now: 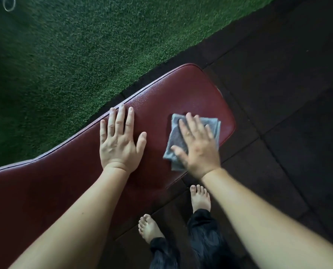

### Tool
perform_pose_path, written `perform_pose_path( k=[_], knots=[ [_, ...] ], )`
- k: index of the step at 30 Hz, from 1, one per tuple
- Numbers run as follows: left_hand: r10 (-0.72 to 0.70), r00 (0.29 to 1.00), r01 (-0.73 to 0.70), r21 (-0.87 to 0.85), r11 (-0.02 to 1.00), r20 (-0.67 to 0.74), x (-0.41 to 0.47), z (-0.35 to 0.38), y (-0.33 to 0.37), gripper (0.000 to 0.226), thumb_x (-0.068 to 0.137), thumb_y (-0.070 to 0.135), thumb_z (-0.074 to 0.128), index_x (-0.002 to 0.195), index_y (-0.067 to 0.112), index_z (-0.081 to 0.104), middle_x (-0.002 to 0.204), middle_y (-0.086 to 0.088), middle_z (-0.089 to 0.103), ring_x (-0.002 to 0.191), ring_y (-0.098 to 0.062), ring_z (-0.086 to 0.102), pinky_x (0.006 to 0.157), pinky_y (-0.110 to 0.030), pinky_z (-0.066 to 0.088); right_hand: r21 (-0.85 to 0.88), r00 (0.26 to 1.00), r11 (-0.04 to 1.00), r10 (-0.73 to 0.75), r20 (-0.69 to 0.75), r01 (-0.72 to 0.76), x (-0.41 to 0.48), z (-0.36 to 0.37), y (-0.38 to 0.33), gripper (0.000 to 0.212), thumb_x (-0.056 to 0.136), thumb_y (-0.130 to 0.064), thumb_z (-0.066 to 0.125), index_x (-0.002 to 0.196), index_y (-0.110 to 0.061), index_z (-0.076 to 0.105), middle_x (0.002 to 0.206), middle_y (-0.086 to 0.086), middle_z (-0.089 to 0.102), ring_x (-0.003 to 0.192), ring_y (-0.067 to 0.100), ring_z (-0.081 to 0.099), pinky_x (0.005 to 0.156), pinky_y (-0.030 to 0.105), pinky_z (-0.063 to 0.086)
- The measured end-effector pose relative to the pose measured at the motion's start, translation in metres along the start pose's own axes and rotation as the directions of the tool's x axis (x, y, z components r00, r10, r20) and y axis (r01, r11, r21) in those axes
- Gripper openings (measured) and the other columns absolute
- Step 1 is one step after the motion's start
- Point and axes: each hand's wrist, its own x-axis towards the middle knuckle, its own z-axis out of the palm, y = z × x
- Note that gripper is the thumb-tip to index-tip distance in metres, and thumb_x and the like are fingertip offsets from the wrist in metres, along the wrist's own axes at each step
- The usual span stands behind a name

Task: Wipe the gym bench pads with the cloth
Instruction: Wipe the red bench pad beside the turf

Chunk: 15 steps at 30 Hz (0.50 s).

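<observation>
Head view shows me the folded grey cloth [176,138] near the red bench pad [171,90]'s rounded end. My right grip [197,146] presses it, fingers straight, nothing pinched. My left grip [119,140] rests flat beside it. Unpinched, the cloth could slip off the near edge onto the floor [278,94].

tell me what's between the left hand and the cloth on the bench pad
Nothing: in the head view only bare maroon bench pad separates the left hand from the grey cloth.
</observation>
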Motion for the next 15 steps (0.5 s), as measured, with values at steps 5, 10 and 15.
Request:
perform_pose_path(
  k=[5,10,15],
  knots=[
    [0.006,1.0,-0.006,0.011,1.0,0.006,0.001,0.001,0.0,0.076,0.1,0.058,0.034,0.165,0.022,0.019,0.174,0.001,0.011,0.161,-0.023,0.004,0.129,-0.052,0.007,-0.034,0.937,0.938,0.342,-0.071,-0.345,0.062,-0.012,0.034,0.079,0.099,-0.06,0.034,0.163,-0.016,0.023,0.171,0.01,0.015,0.158,0.03,0.012,0.126,0.053,0.015],
    [0.005,1.0,-0.005,-0.004,1.0,0.005,0.001,0.0,0.0,0.077,0.099,0.058,0.036,0.165,0.022,0.022,0.174,0.0,0.013,0.161,-0.023,0.006,0.129,-0.052,0.007,-0.012,1.0,1.0,0.028,0.013,-0.028,0.006,-0.001,-0.022,0.08,0.099,-0.06,0.036,0.164,-0.016,0.022,0.172,0.009,0.01,0.159,0.026,0.006,0.128,0.05,0.008],
    [0.019,1.0,-0.019,-0.019,1.0,-0.004,0.001,0.0,-0.002,0.076,0.098,0.058,0.037,0.164,0.021,0.026,0.173,-0.002,0.016,0.161,-0.024,0.008,0.129,-0.052,0.008,0.04,0.995,0.996,-0.086,0.042,0.084,0.056,-0.01,0.01,0.082,0.094,-0.062,0.039,0.163,-0.021,0.024,0.172,0.005,0.013,0.159,0.026,0.008,0.127,0.051,0.013]
  ],
)
